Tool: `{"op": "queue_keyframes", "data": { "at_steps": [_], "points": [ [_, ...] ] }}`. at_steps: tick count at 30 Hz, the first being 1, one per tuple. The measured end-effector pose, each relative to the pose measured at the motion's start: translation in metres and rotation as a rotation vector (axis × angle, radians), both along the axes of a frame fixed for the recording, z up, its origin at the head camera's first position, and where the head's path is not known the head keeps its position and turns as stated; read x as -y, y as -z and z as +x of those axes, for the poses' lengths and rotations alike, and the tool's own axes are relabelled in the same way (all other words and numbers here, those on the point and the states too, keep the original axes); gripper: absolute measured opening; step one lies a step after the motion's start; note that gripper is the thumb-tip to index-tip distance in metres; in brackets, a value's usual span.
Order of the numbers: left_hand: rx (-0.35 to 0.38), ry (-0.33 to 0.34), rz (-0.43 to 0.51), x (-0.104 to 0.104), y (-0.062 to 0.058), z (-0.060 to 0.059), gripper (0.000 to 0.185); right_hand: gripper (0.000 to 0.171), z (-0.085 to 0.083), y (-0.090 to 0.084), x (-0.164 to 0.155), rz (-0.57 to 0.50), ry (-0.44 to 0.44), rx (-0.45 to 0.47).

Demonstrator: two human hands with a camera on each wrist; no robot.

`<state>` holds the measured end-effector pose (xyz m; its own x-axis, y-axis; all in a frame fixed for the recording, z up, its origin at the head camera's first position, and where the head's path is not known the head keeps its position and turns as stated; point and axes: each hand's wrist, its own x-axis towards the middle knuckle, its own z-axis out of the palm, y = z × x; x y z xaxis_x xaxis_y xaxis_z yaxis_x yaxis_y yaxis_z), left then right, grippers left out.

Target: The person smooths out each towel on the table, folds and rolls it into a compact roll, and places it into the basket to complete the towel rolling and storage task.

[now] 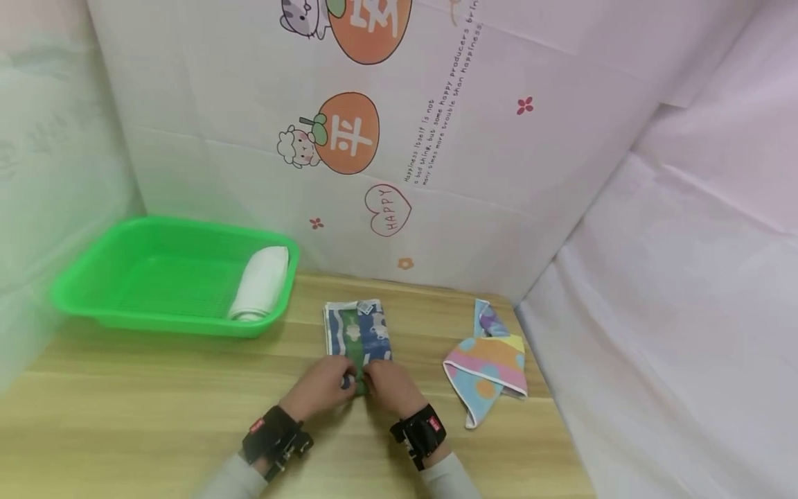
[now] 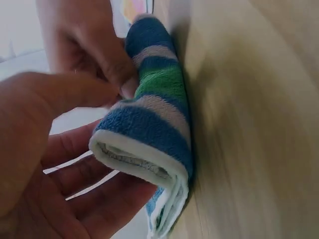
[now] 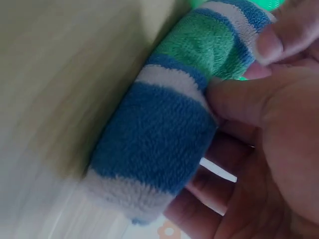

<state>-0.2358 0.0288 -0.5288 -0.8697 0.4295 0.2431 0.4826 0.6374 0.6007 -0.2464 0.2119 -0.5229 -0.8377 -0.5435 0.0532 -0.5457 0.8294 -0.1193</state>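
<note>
Gripping the near end of a striped towel (image 1: 358,333), the left hand (image 1: 321,388) and right hand (image 1: 389,388) sit side by side, fingers and thumbs curled round its rolled edge. It lies on the wooden table (image 1: 156,402), the far part still flat. A green basket (image 1: 125,277) at the left holds a rolled white towel (image 1: 262,281); a pastel cloth (image 1: 489,360) lies to the right
</note>
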Motion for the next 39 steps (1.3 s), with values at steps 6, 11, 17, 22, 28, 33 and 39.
{"op": "queue_keyframes", "data": {
  "at_steps": [6, 11, 17, 22, 28, 33, 39],
  "points": [
    [-0.073, -0.142, 0.017, -0.002, 0.01, 0.003, 0.008, 0.02, -0.003, -0.001, 0.008, -0.015, -0.012, 0.038],
    [0.015, -0.239, -0.006, -0.005, 0.011, -0.005, 0.01, 0.009, -0.004, -0.011, 0.009, -0.14, -0.003, 0.084],
    [0.123, -0.263, -0.044, -0.008, 0.001, -0.017, 0.028, 0.01, 0.007, -0.027, 0.015, -0.052, -0.009, -0.009],
    [0.153, -0.258, -0.047, -0.006, -0.006, -0.019, 0.023, 0.018, 0.006, -0.013, 0.02, 0.004, -0.014, -0.102],
    [-0.019, -0.14, -0.076, -0.011, -0.015, -0.01, 0.006, 0.021, -0.002, 0.003, 0.013, -0.051, -0.047, -0.091],
    [-0.086, -0.035, -0.163, -0.011, -0.018, -0.003, 0.013, 0.01, -0.012, 0.006, 0.004, -0.225, -0.097, 0.122],
    [-0.096, -0.016, -0.161, -0.005, -0.012, -0.003, 0.025, 0.004, -0.015, 0.002, 0.001, -0.283, -0.096, 0.18]
  ]
}}
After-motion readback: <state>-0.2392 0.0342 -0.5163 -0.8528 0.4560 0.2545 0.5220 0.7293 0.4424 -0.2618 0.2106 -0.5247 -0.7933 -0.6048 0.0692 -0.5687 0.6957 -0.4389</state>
